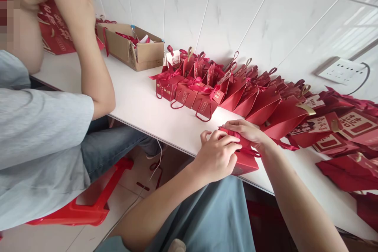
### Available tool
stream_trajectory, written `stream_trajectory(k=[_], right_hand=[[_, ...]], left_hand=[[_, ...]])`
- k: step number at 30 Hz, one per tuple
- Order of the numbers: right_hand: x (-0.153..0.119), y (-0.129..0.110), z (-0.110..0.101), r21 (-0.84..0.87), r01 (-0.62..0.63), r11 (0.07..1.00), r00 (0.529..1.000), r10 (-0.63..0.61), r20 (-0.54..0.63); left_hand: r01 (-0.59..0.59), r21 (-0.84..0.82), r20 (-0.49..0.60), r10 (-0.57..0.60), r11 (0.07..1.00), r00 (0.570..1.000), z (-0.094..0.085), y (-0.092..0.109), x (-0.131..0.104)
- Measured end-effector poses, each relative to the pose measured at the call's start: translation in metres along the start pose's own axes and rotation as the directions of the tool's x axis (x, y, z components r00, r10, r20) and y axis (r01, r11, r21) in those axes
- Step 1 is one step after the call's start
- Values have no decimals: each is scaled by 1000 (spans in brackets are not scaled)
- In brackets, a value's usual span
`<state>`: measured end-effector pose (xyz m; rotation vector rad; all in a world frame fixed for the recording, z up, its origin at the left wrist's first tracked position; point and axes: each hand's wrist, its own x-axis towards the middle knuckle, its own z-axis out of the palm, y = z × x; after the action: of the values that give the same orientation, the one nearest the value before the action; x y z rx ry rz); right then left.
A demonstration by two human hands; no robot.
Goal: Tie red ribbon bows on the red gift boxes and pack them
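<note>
A small red gift box (245, 163) sits at the table's front edge, a dark red ribbon lying across its top. On the box's left side is my left hand (217, 153), its fingers bent over the top and closed on the box. My right hand (244, 130) reaches over the far side, fingers together against the box's upper edge. The fingers partly hide the top of the box, and a ribbon loop shows beside my right wrist.
Red boxes with bows and cord handles (184, 96) stand in rows along the wall. More red packages (362, 126) lie at the right. Further left are an open cardboard box (149, 56), another person's arm (99, 75) and a red stool (88, 212).
</note>
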<state>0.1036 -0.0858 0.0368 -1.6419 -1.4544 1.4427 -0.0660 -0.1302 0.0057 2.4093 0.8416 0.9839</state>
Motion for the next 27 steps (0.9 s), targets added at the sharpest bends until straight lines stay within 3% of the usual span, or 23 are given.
stream_trajectory(k=[3,8,11,14,16,18,20,22,27], right_hand=[[-2,-3,3,-25,0,1000,1000,0,3],[5,-5,1,-232,49,971,998,-54,-17],[6,-7,-5,-316,74,946,979,-129,-156],[-7,-13,-6,-391,115,913,864,-286,-414],[-20,-17,-1,-445,187,876,782,-407,-472],[-31,-19,6,-524,299,797,767,-528,-365],[-38,-19,14,-584,383,716,801,-572,-176],[-39,-19,17,-598,397,696,852,-522,-41],[-28,-27,9,-547,339,765,935,-338,106]], left_hand=[[8,15,7,-8,1000,1000,-1,0,0],[6,21,-5,-5,1000,1000,-3,-1,-1],[-9,35,-11,10,999,1000,-4,-3,-2],[-25,52,-24,26,998,999,-6,-4,-2],[-26,59,-32,28,998,999,-7,-5,-1],[-28,60,-32,30,998,999,-8,-6,-1],[-36,60,-28,38,998,999,-9,-7,0],[-43,61,-29,45,997,999,-9,-7,0],[-62,86,-30,65,994,997,-11,-9,-1]])
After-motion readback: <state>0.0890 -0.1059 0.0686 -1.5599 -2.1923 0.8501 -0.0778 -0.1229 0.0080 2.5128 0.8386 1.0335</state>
